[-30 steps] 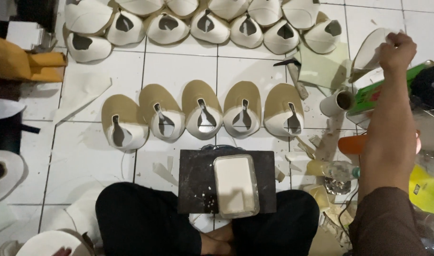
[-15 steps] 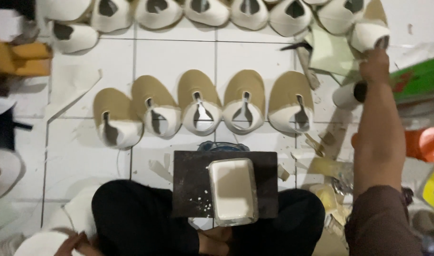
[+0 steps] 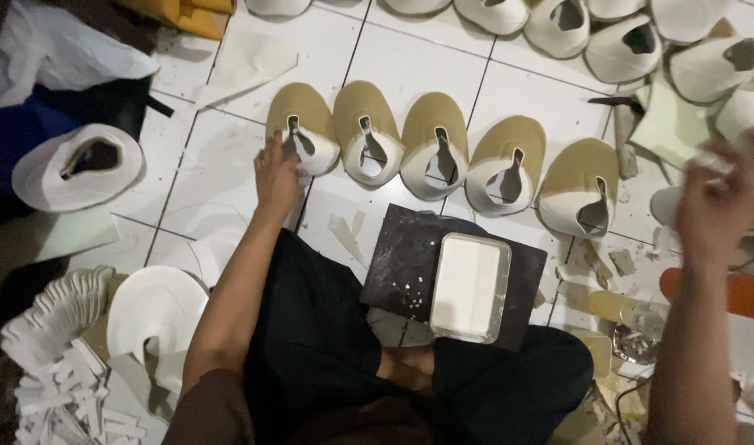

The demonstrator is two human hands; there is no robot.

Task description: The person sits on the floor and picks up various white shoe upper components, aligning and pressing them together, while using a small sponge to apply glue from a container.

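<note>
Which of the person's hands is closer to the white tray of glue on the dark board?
The left hand, though neither touches the tray. It rests on the leftmost tan shoe upper, up and left of the tray. The right hand is raised and blurred, farther off to the tray's right.

Matt cloth, glossy tile, dull metal

The tan shoe uppers (image 3: 443, 152) look like matt woven cloth with smooth off-white lining; the left hand (image 3: 275, 173) touches the leftmost one. The floor (image 3: 220, 156) is glossy white ceramic tile with dark grout. The near tray (image 3: 470, 287) looks like dull metal holding smooth white paste, on a rough, matt dark board (image 3: 401, 264). White offcuts (image 3: 55, 363) at near left look papery and matt.
</note>
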